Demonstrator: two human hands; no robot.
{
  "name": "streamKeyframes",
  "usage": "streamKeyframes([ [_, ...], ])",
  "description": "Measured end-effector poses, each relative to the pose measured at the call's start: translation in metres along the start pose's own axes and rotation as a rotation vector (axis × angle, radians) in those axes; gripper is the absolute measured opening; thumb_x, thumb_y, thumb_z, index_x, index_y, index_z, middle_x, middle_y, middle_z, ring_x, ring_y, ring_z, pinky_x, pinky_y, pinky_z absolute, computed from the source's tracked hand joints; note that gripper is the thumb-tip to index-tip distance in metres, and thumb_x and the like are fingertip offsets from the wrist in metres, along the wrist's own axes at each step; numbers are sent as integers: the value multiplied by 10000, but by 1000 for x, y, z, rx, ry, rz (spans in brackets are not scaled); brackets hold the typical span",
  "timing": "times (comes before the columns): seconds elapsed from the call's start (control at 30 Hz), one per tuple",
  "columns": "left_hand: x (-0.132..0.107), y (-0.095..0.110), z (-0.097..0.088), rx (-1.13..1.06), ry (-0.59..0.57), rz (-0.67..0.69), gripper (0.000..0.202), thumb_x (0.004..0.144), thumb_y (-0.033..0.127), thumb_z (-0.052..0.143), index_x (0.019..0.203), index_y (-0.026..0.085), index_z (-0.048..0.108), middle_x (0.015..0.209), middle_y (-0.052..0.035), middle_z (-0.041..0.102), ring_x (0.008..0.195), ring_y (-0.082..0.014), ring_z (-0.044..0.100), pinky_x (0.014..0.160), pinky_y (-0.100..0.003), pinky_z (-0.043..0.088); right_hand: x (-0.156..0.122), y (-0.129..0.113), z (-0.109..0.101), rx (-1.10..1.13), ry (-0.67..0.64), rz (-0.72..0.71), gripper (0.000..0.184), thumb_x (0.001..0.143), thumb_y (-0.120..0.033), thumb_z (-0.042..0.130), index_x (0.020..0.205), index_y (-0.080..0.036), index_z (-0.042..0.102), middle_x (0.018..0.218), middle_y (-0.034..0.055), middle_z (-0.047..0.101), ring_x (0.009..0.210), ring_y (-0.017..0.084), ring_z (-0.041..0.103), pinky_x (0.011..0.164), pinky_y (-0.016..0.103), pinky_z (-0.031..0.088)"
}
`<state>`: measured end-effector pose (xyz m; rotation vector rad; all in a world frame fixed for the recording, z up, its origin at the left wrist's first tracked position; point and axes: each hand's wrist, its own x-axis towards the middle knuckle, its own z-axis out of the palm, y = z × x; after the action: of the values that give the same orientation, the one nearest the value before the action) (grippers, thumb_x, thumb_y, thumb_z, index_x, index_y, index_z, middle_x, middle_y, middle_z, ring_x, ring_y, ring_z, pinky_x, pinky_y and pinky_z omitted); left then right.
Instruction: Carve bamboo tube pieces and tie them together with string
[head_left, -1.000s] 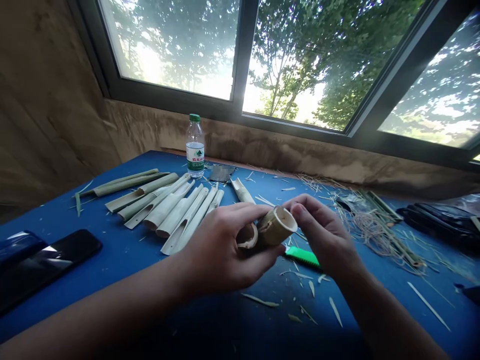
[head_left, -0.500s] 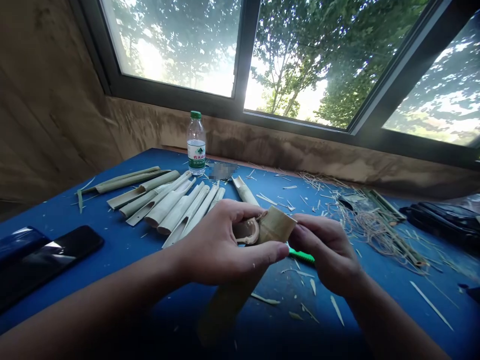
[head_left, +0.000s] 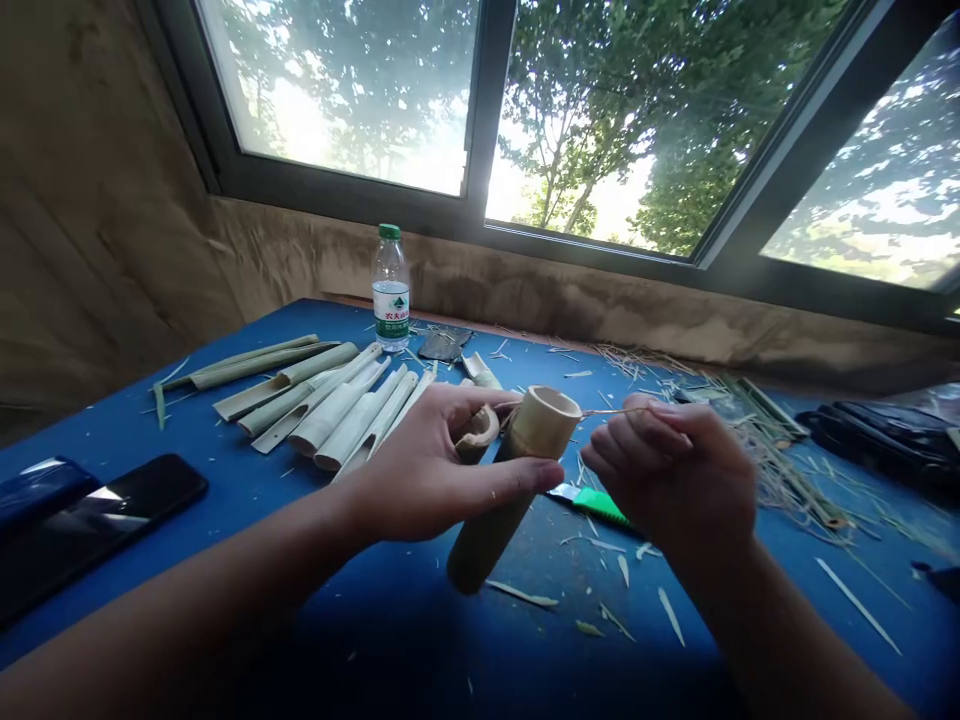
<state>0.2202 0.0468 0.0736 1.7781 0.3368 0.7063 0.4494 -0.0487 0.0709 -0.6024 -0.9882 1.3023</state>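
My left hand (head_left: pixel 450 470) is wrapped round a bamboo tube (head_left: pixel 545 422), tilted with its open end up, together with a shorter split bamboo piece (head_left: pixel 478 432) at its left side. Thin brown string (head_left: pixel 611 411) runs from behind the tube's rim to my right hand (head_left: pixel 679 465). That hand is closed in a pinch on the string and holds it taut. Below the right hand, a green-handled utility knife (head_left: pixel 596 503) lies on the table, its far end hidden behind the hand.
Several split bamboo pieces (head_left: pixel 330 415) lie at the left on the blue table (head_left: pixel 315 620). A water bottle (head_left: pixel 391 290) stands at the back. A black phone (head_left: pixel 142 500) is at the left edge. Tangled string (head_left: pixel 772 465), shavings and a black bag (head_left: pixel 885 445) are at the right.
My right hand has moved away from the tube, up and to the right, drawing the string out taut. The tube's open end has turned upward in my left hand.
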Motion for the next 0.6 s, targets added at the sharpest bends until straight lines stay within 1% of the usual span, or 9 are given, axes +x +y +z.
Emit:
streamKeyframes([
  [0.13, -1, -5, 2, -28, 5, 22, 214, 845, 250, 948, 1026, 213, 840, 846, 21, 724, 773, -143, 655, 674, -220, 515, 0, 1, 1, 33, 9, -11, 510, 920, -315, 646, 614, -225, 248, 509, -63, 180, 481, 111, 190, 485, 310, 238],
  [0.2, 0, -4, -1, -29, 15, 27, 214, 848, 258, 947, 1036, 218, 852, 863, 11, 747, 783, -157, 683, 677, -232, 539, -1, -3, -2, 56, 39, -17, 520, 904, -299, 658, 612, -229, 233, 508, -66, 171, 478, 107, 186, 473, 303, 237],
  [0.27, 1, -1, -6, -47, 65, 36, 201, 872, 292, 931, 1044, 212, 863, 928, -26, 799, 843, -200, 744, 711, -270, 598, -2, -12, -8, 100, 109, -75, 518, 851, -242, 683, 616, -233, 222, 510, -73, 171, 475, 101, 183, 459, 292, 251],
  [0.33, 3, 3, -13, -80, 150, 53, 203, 877, 314, 929, 1035, 204, 869, 988, -63, 837, 913, -245, 793, 756, -314, 650, -2, -24, -16, 157, 205, -180, 501, 790, -175, 699, 627, -235, 229, 509, -80, 186, 471, 94, 186, 456, 281, 285],
  [0.4, 5, 7, -18, -118, 227, 65, 208, 861, 317, 945, 1018, 206, 866, 992, -74, 852, 932, -262, 816, 778, -334, 674, -1, -34, -22, 188, 276, -250, 471, 778, -155, 703, 637, -233, 260, 512, -80, 214, 475, 93, 204, 470, 275, 330],
  [0.47, 7, 8, -19, -134, 251, 67, 220, 848, 310, 956, 1021, 212, 861, 976, -66, 854, 929, -262, 824, 794, -340, 684, 1, -36, -25, 168, 303, -251, 425, 797, -188, 705, 638, -230, 313, 531, -70, 243, 496, 101, 238, 492, 278, 369],
  [0.53, 7, 5, -18, -105, 241, 65, 244, 829, 305, 969, 1026, 213, 858, 965, -59, 848, 917, -258, 818, 793, -341, 683, 4, -30, -24, 96, 310, -236, 374, 829, -237, 701, 627, -221, 387, 574, -49, 284, 536, 114, 301, 520, 282, 403],
  [0.6, 6, 1, -14, -51, 217, 63, 264, 823, 316, 971, 1036, 213, 855, 955, -54, 837, 900, -254, 805, 764, -331, 670, 7, -19, -22, -7, 325, -231, 335, 894, -293, 693, 632, -210, 503, 656, -16, 386, 616, 135, 420, 573, 290, 453],
])
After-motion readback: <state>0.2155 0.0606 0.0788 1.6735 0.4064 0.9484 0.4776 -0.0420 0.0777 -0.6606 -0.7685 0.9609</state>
